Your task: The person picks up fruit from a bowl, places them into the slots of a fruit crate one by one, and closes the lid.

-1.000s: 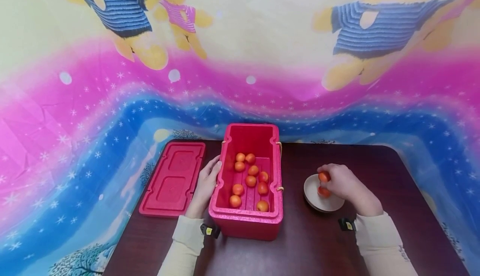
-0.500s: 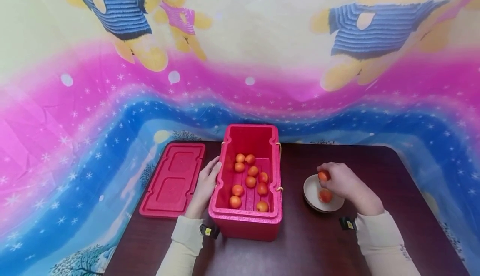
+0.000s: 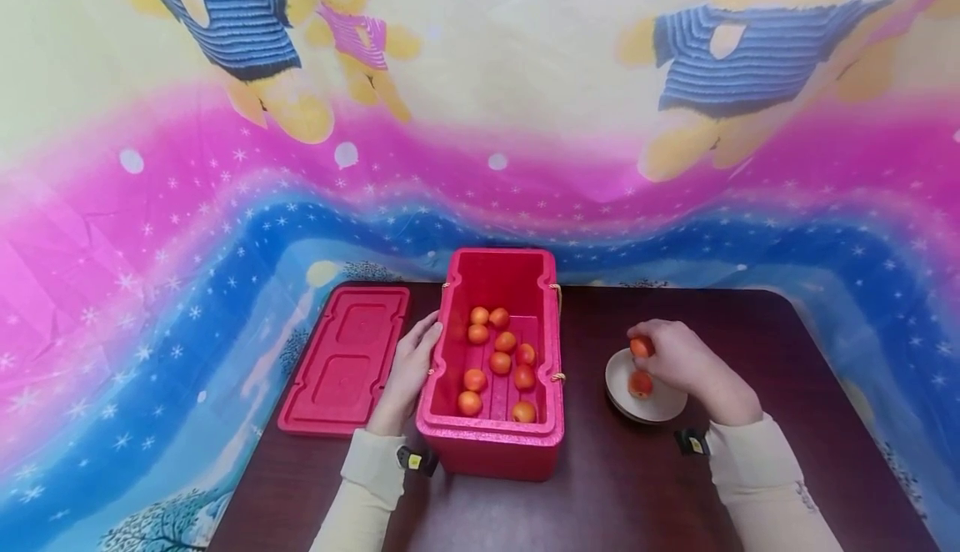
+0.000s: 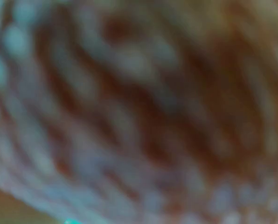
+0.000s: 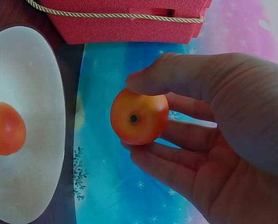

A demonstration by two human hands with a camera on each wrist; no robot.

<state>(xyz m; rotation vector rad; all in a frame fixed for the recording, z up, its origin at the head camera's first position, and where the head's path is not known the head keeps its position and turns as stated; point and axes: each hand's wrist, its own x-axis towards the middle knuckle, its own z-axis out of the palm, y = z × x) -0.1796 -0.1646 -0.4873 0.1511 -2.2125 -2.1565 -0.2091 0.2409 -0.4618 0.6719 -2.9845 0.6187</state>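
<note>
In the head view my right hand (image 3: 682, 360) is above a small white bowl (image 3: 618, 398). Thumb and fingertips pinch a small round orange-red fruit (image 5: 139, 116) with a dark spot at one end, its exact kind unclear. A similar fruit (image 3: 640, 383) lies in the bowl. My left hand (image 3: 408, 368) rests against the left side of a deep red box (image 3: 491, 456), fingers fairly straight along its outer wall. Several fruits (image 3: 499, 363) of the same sort lie scattered on the box floor. The left wrist view is too blurred to make out.
A red lid (image 3: 345, 368) with two recessed panels lies flat, left of the box. Thin gold cord (image 5: 120, 15) runs along the box's right side. Everything stands on a dark brown table (image 3: 585, 485), with a patterned cloth (image 3: 480, 160) hanging behind it.
My right hand has risen slightly and shifted left with the pinched fruit. The fruit in the bowl has moved a little left and shows more fully. My left hand stays on the box.
</note>
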